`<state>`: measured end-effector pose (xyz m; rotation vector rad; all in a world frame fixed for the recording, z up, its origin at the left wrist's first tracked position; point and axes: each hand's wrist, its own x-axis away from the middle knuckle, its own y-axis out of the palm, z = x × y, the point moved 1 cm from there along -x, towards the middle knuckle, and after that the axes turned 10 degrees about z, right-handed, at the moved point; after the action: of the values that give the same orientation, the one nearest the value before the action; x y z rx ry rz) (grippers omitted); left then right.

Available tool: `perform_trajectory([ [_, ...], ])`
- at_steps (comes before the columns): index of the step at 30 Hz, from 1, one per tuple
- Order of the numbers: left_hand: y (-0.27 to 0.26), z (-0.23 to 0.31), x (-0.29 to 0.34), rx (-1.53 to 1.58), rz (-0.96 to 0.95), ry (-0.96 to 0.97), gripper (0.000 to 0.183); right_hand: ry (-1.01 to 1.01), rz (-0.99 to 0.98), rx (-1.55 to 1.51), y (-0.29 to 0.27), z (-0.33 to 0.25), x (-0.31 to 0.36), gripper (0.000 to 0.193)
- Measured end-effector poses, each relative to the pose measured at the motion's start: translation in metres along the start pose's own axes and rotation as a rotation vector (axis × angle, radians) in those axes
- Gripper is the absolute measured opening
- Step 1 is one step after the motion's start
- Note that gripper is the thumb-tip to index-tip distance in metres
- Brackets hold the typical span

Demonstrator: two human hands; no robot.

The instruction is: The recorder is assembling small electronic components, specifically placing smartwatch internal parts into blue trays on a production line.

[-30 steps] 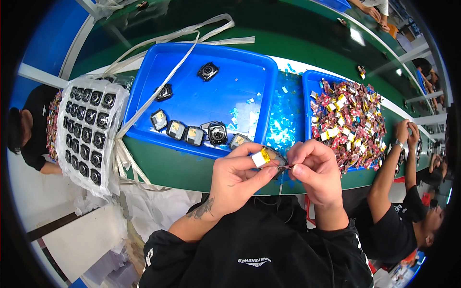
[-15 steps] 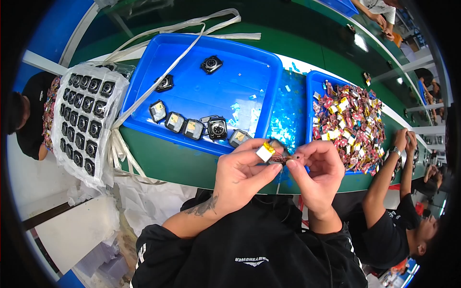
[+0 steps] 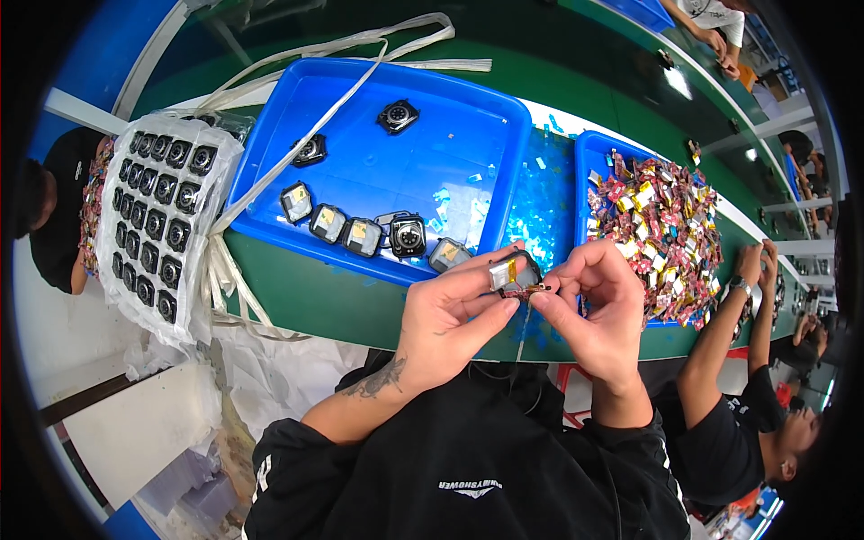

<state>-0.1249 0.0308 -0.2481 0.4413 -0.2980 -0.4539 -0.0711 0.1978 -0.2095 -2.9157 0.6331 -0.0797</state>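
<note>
My left hand (image 3: 450, 319) is closed, thumb and fingers pinching a small red circuit board (image 3: 525, 292) with a silver-white battery (image 3: 503, 274) joined to it by yellow tape. My right hand (image 3: 598, 315) pinches the board's right end between thumb and fingertips. Just behind the board shows a dark watch case (image 3: 529, 262), partly hidden; I cannot tell whether a hand supports it. Beyond my left hand, a grey-backed watch case (image 3: 447, 255) lies at the near edge of a blue tray (image 3: 432, 117), beside a black watch case (image 3: 407, 237) with a round sensor.
More watch cases (image 3: 363, 237) lie in the tray. At right, a second blue bin (image 3: 583, 180) holds a heap of boards and batteries (image 3: 652, 238). Blue film scraps (image 3: 540, 216) cover the gap between. White straps (image 3: 297, 148) cross the tray beside stacked watch cases (image 3: 162, 211). Co-workers sit nearby.
The battery has tipped downward and sits lower against the board, and the dark watch case behind it shows more. Both hands have shifted only slightly.
</note>
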Motion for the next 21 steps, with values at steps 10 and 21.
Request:
perform_trajectory([
  [10,0.009,-0.004,0.000,0.030,0.037,0.049,0.052,-0.099,0.025,0.184,-0.003,0.006,0.000,0.038],
  [21,0.016,-0.004,-0.003,-0.076,0.153,0.164,0.056,-0.079,0.070,0.084,0.009,0.005,0.003,0.042],
])
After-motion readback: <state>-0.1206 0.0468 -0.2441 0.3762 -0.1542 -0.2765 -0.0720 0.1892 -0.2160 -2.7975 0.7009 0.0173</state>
